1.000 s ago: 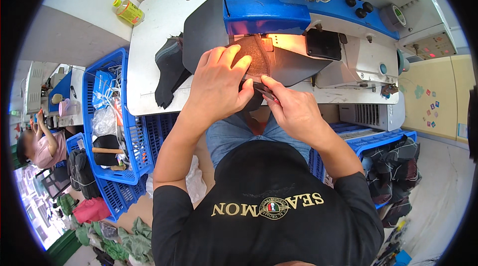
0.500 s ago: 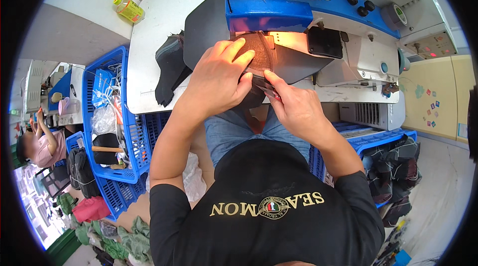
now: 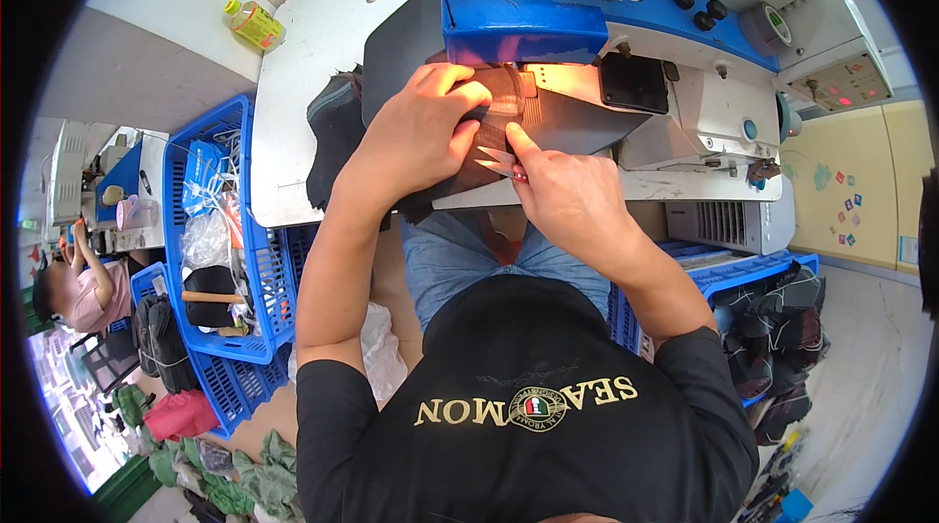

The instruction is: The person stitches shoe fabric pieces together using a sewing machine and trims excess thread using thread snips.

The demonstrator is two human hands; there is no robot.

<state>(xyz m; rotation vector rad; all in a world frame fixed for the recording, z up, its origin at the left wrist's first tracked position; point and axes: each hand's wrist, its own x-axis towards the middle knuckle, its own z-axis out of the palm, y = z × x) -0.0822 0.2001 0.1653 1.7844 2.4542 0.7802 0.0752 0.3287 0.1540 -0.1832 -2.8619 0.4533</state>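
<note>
Looking down at the sewing machine (image 3: 626,44), the thing to watch is the brown leather piece (image 3: 509,97) sitting right under the blue head of the machine, lit up by its lamp. It lies just ahead of both hands, with its long axis running roughly left to right along the front of the machine.

The left hand (image 3: 421,132) is the nearer one: it's flat on top of the piece, fingers spread and curled over the edge, pressing it down onto the dark sheet (image 3: 577,122) below rather than pinching it. The right hand (image 3: 562,195) sits just behind and to the machine's near side, closed around a small pair of snips (image 3: 497,161) with a red bit at the grip, blades pointing toward the leather and nearly touching its near edge. Index finger is stretched out along the tool.

What crowds things: the machine head hangs right over the far side of the piece, so there's only room to come in from the near side. Left of the machine on the white worktop (image 3: 313,44) there's a floppy stack of black material (image 3: 333,132) hanging over the edge, and further out a yellow bottle (image 3: 256,24). Beyond that, down off the worktop's left side, a blue crate (image 3: 210,229) full of bags and bits. Another person sits well off to the left.
</note>
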